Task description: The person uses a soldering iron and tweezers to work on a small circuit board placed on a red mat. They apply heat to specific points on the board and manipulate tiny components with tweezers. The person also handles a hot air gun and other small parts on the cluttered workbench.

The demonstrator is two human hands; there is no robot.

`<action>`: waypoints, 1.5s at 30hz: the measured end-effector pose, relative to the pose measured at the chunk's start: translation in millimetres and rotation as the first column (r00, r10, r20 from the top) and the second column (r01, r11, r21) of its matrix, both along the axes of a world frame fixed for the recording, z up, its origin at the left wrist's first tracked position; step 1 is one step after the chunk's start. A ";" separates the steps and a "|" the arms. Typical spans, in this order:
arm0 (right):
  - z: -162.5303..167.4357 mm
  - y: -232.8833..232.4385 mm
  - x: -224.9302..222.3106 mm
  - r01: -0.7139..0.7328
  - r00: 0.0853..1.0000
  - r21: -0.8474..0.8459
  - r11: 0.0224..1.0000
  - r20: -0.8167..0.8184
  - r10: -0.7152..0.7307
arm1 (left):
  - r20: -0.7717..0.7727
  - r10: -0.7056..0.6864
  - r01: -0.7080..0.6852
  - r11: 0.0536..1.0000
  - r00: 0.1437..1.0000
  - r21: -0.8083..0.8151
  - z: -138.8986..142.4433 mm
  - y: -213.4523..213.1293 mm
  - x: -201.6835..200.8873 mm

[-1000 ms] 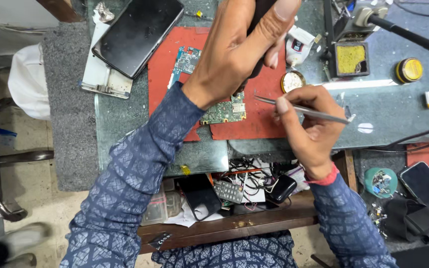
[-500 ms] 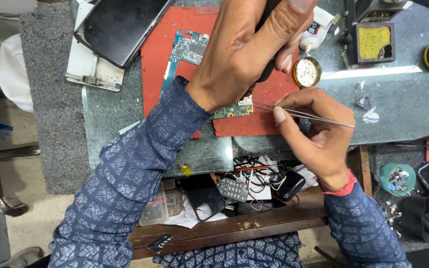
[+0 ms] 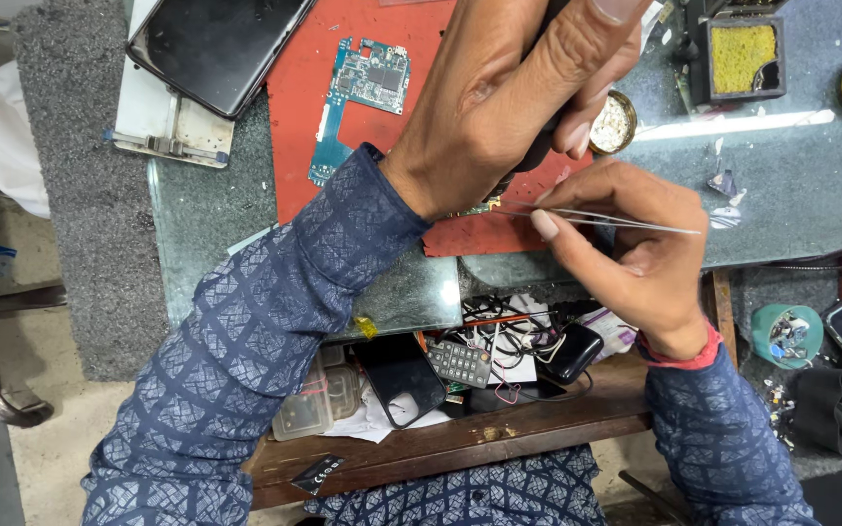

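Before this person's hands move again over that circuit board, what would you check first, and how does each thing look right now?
1. Right hand grips tweezers: ok.
2. Left hand holds dark tool: ok.
3. Tool tip on board: cannot tell, hidden by the hand.
4. Worked board lies on red mat: ok.
5. Spare blue circuit board clear of hands: ok.
6. Tweezer tips holding a part: cannot tell.

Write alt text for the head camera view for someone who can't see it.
Seen from above, a person's right hand holds thin metal tweezers over a red mat while the left hand grips a dark tool. A blue circuit board and a dark phone lie nearby.
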State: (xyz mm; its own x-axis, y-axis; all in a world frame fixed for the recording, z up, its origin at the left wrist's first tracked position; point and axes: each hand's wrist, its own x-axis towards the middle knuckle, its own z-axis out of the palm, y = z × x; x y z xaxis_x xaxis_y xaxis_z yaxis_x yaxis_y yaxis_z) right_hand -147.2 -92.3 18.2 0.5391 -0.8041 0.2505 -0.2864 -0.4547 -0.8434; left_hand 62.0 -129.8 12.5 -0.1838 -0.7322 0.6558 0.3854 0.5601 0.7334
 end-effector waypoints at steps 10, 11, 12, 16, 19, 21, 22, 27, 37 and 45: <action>-5.8 2.2 -0.7 0.044 0.999 0.050 0.998 -0.013 -0.043 | 0.008 -0.007 0.007 1.000 1.000 -0.022 -0.2 -2.3 4.2; -6.0 1.9 -1.0 0.047 0.999 0.078 0.996 -0.003 -0.047 | 0.013 0.001 0.000 1.000 1.000 -0.028 0.7 -2.1 4.2; -6.0 2.1 -1.2 0.049 0.999 0.109 0.993 0.005 -0.050 | 0.018 0.008 -0.007 0.999 1.000 -0.034 1.5 -1.9 4.3; -5.8 2.0 2.9 0.091 0.996 0.128 0.988 0.001 -0.092 | 0.032 0.042 -0.040 0.997 0.999 -0.069 3.9 -2.7 4.7; -6.5 1.7 8.5 0.167 0.984 0.164 0.972 0.041 -0.175 | -0.002 0.006 -0.006 0.997 1.000 -0.076 4.0 -5.1 4.1; -7.3 2.1 10.9 0.205 0.961 0.261 0.943 0.131 -0.245 | -0.022 -0.003 0.001 0.998 1.000 -0.059 2.8 -4.9 3.8; -7.1 1.4 10.9 0.208 0.961 0.255 0.944 0.128 -0.247 | -0.025 0.007 -0.008 0.999 1.000 -0.044 2.1 -3.7 4.0; -7.5 1.0 8.0 0.206 0.969 0.190 0.960 0.096 -0.227 | -0.013 0.031 -0.032 0.999 0.999 -0.030 1.1 -4.8 4.1; -4.7 10.2 8.5 0.197 0.977 -0.160 0.967 -0.045 -0.207 | -0.003 0.073 -0.073 0.997 0.997 -0.023 5.1 -7.1 6.0; -7.2 5.6 12.9 0.172 0.982 0.037 0.984 0.070 -0.174 | -0.010 0.078 -0.078 0.996 0.997 -0.032 7.1 -7.3 5.6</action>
State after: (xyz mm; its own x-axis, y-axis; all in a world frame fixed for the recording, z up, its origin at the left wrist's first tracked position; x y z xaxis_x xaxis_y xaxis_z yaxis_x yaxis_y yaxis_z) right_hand -134.3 -86.6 11.0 0.3727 -0.8915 0.2574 -0.2956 -0.3770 -0.8778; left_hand 67.5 -137.1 19.6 -0.1211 -0.7226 0.6805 0.3463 0.6118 0.7112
